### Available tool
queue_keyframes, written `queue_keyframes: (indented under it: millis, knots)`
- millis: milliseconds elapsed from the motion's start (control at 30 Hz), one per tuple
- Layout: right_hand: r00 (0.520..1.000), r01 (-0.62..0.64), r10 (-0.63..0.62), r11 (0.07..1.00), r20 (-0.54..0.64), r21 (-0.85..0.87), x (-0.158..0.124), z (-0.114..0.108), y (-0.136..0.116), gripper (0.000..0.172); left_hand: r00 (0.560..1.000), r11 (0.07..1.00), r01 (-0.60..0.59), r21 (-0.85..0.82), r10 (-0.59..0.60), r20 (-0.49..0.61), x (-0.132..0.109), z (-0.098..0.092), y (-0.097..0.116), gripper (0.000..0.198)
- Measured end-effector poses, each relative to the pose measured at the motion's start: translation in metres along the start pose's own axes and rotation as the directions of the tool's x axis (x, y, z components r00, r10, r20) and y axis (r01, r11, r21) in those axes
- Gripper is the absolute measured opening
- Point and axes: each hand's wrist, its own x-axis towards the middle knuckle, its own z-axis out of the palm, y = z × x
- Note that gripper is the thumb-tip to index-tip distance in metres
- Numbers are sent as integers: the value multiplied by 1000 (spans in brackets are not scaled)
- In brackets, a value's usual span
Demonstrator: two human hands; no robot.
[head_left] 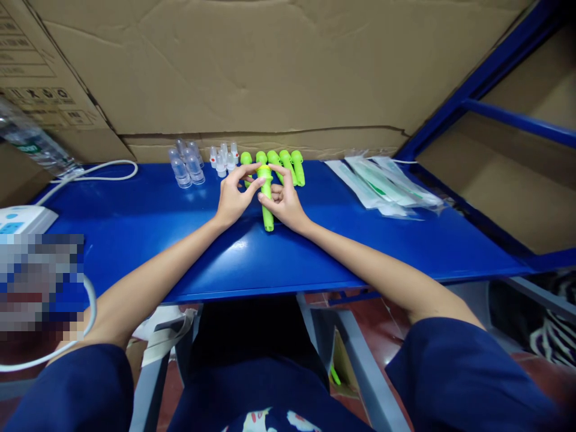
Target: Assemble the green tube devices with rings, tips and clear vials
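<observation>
Between both hands, over the blue table, is a lime-green microphone-shaped tube [269,217] with a yellow top, its narrower end towards me. My left hand [233,195] pinches the upper part, thumb and index finger at the yellow end. From the other side, my right hand [290,204] grips the same tube, its index finger touching the top and its thumb lower down. Just behind the hands stand several similar green tubes [297,168] in a row, partly hidden by my fingers. Small clear capped pieces [220,163] and larger clear cylinders [182,173] stand to their left.
Flat clear packets with green contents [378,183] lie at the right of the blue table [189,264]. At the left are a white device [27,219], a white cable [108,169] and a plastic bottle [36,141]. Cardboard [252,72] walls the back; blue bars [517,123] flank the right.
</observation>
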Motion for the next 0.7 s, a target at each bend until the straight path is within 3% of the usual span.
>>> queue_keyframes:
  millis: [367, 700]
  knots:
    - [1000, 18, -18, 1000, 2, 21, -4, 4, 3, 69, 995, 1000, -2, 24, 4, -99, -3, 2, 3, 36]
    - [1000, -24, 24, 999, -13, 40, -3, 5, -2, 77, 997, 1000, 13, 1, -13, -80, -7, 6, 9, 40]
